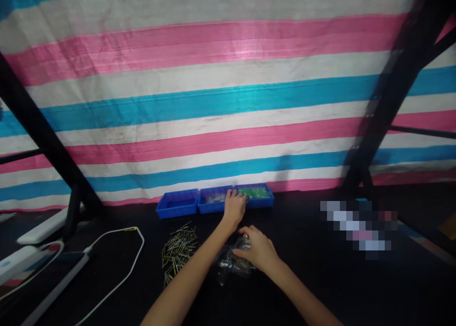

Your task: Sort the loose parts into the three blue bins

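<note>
My left hand (235, 207) reaches over the row of blue trays, where the middle tray (204, 209) meets the right one. Its fingers are bent downward and closed, and whatever they hold is hidden. Small green packets (254, 193) fill the right tray; pale clear pieces (213, 198) lie in the middle one. Nearer to me, my right hand (259, 250) rests at a heap of small clear plastic bags (231, 264). Thumb and fingers stay apart around part of that heap. The contents of the bags are too dark to make out.
Left of my forearm lies a pile of thin metal pins or screws (180, 247). The left blue tray (178, 205) stands behind it. A white cable (133, 264) and power strips (46, 226) lie farther left. Black frame legs (384, 107) and a striped sheet (213, 117) bound the table.
</note>
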Demonstrator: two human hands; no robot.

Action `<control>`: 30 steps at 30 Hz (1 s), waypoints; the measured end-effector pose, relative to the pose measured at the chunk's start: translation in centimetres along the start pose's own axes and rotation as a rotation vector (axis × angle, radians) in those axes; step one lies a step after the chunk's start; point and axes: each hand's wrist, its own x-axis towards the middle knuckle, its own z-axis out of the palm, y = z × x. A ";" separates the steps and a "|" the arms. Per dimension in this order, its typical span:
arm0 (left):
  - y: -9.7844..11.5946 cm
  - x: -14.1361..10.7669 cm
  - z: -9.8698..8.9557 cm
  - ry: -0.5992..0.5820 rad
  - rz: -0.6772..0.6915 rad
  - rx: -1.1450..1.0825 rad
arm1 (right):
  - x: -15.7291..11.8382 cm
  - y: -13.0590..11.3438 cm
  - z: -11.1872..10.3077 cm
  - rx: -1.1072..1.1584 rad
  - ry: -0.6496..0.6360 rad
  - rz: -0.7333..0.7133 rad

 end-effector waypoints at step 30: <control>-0.4 -12.1 -6.2 0.145 -0.385 -0.864 | 0.4 -1.4 -0.7 0.710 0.040 -0.236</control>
